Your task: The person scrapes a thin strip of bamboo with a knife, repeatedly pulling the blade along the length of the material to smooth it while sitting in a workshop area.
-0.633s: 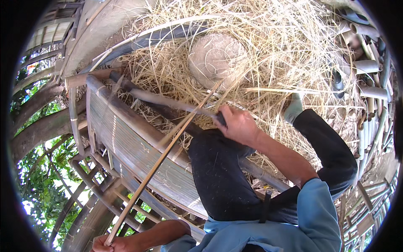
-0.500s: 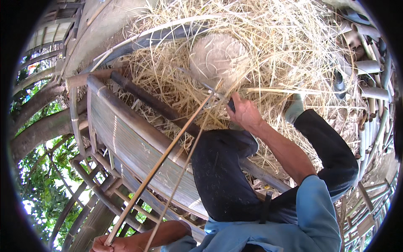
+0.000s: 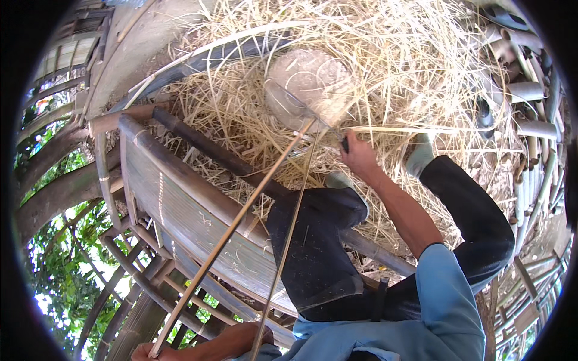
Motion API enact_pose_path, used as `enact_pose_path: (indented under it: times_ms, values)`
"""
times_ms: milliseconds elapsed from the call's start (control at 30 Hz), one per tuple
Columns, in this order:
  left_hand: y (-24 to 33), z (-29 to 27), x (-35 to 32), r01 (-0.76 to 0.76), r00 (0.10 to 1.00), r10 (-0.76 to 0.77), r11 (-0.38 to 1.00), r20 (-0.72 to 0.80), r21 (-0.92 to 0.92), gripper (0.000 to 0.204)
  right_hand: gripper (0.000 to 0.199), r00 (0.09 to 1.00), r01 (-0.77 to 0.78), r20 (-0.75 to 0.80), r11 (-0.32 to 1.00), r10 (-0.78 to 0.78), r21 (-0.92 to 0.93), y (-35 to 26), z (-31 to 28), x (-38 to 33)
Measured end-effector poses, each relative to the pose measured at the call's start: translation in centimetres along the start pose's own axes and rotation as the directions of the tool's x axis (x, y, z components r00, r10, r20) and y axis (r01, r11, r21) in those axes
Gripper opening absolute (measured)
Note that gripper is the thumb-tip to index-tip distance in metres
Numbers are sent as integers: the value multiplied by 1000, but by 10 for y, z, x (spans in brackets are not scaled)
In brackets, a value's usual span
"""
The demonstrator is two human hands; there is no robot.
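Observation:
My right hand (image 3: 362, 157) is closed round the dark handle of a knife, above my bent knee. The knife's thin blade (image 3: 294, 100) points up and left over a round wooden block (image 3: 304, 75) and meets the far end of a long bamboo strip (image 3: 241, 218). At the lower left, my left hand (image 3: 158, 352) grips the near end of that strip, partly cut off by the picture edge. A thinner split strip (image 3: 286, 243) runs from the blade down across my thigh, apart from the thicker one.
Pale shavings (image 3: 409, 66) cover the ground around the block. A slatted bamboo bench (image 3: 192, 198) stands to the left, with a dark pole (image 3: 208, 141) beside it. Several cut bamboo tubes (image 3: 527, 93) lie stacked at the right. My feet rest among the shavings.
My right hand and the knife have shifted slightly right. The thinner strip has swung right at its near end, widening its gap from the thicker strip. My left hand keeps its grip.

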State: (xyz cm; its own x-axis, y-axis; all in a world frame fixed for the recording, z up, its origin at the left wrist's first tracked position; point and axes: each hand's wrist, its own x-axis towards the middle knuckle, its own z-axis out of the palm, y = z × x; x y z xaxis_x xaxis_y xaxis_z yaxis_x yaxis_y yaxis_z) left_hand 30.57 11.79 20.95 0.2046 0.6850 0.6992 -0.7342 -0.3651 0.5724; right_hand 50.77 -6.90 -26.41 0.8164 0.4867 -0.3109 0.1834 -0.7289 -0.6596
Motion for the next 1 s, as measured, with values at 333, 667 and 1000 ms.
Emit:
enact_pose_path:
  times_ms: [333,667,1000]
  values:
    - [14,4,-26,-11,1000,9,998,27,62,50,32,959,245,99,954,-264,173,-86,-38,-47]
    - [10,9,-30,-33,997,32,999,72,11,39,31,934,356,-4,925,-358,134,-73,-45,-45]
    - [15,0,-28,-25,997,25,1000,77,-9,31,28,948,317,19,948,-317,0,-24,-18,-19]
